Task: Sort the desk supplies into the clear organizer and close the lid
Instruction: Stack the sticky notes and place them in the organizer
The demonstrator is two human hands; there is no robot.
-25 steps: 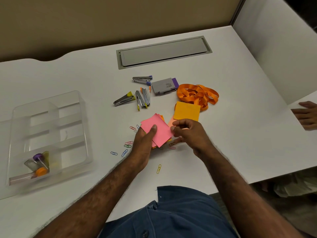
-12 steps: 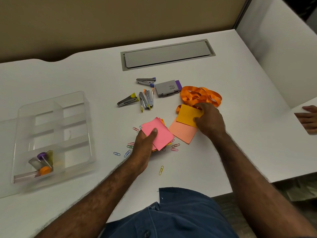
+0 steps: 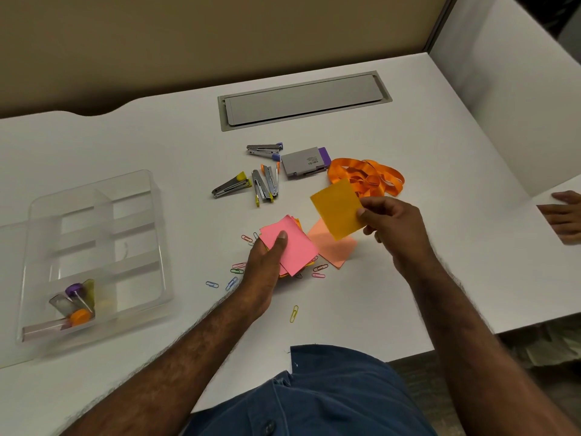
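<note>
**Sticky notes in both hands, organizer off to the left**

Far left on the white desk (image 3: 440, 158) sits the clear plastic compartmented organizer (image 3: 94, 247), lid swung open, with purple and orange pushpin-like pieces (image 3: 77, 305) in its near-left compartment. Towards the middle lie several small metal staple removers with coloured tips (image 3: 262, 180) and a scatter of coloured paper clips (image 3: 234, 272). The left hand (image 3: 267, 265) grips a stack of square sticky notes topped by a pink sheet (image 3: 290, 243), thumb pressed on top, fingers curled beneath. Just right of it a peach-coloured square note (image 3: 333, 247) lies flat on the desk. Above that, the right hand (image 3: 390, 225) pinches a mustard-yellow square note (image 3: 338, 212) by its edge, lifted off the surface. Behind are a small grey staple box with a purple end (image 3: 305, 160) and a coiled orange ribbon lanyard (image 3: 367, 176). Another person's hand (image 3: 564, 214) rests at the far right edge.
</note>
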